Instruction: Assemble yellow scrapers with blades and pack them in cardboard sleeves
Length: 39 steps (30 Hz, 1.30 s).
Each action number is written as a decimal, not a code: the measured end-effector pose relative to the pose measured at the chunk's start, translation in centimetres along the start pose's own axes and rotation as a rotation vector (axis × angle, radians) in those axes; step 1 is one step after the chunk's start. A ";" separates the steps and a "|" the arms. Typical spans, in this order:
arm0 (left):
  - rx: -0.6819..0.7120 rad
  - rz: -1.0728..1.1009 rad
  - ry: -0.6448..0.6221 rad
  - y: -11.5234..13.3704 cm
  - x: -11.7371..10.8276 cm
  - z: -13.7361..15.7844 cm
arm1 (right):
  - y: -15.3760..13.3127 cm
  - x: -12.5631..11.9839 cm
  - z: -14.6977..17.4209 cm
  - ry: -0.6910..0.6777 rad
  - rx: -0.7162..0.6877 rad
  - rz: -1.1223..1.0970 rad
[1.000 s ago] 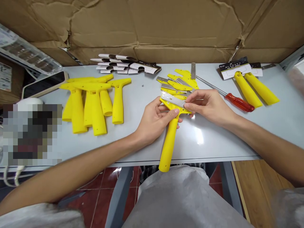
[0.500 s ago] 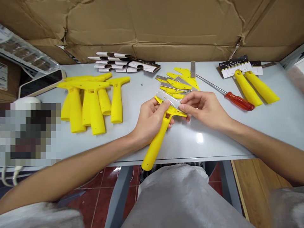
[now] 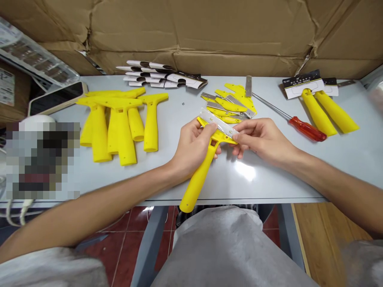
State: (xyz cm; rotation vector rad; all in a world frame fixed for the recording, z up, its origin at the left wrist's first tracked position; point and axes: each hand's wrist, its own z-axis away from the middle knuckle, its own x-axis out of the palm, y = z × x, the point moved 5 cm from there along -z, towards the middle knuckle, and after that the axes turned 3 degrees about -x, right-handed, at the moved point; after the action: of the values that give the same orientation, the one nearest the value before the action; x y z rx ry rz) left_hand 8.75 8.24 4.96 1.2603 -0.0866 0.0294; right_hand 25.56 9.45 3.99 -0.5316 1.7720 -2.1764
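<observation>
My left hand [image 3: 194,149] is closed around the T-shaped head of a yellow plastic scraper handle [image 3: 196,179]. Its grip slants down past the table's front edge. A flat metal blade [image 3: 220,124] with small holes lies along the head, under my left thumb. My right hand [image 3: 259,137] pinches the blade's right end against the head with thumb and fingertips. Just behind my hands is a pile of yellow cover plates [image 3: 231,104] and loose metal blades [image 3: 248,86].
Several yellow handles [image 3: 127,133] lie at left, near a phone [image 3: 56,99]. Folded cards [image 3: 161,75] sit at the back. A red screwdriver [image 3: 308,128] and carded scrapers [image 3: 336,111] lie at right. A tiny metal part [image 3: 183,103] rests mid-table. Cardboard [image 3: 209,32] stands behind.
The blade's right end has shifted slightly right along the scraper head, and more of its holes show. Both hands keep their hold. The whole view has shifted a little.
</observation>
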 end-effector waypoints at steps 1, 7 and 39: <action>-0.002 -0.002 -0.001 0.0 0.0 0.0 | 0.1 0.0 0.0 0.004 -0.005 0.003; -0.036 0.028 -0.024 -0.3 0.1 -0.3 | 0.0 -0.4 0.0 0.020 -0.028 0.033; -0.013 -0.031 -0.133 0.5 -0.9 -2.4 | -0.1 -3.6 -0.6 0.306 -0.007 -0.136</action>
State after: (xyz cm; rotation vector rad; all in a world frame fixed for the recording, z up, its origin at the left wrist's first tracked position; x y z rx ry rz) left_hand 7.89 10.67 4.64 1.2494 -0.1820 -0.0815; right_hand 28.55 11.58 3.62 -0.3431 1.9447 -2.4558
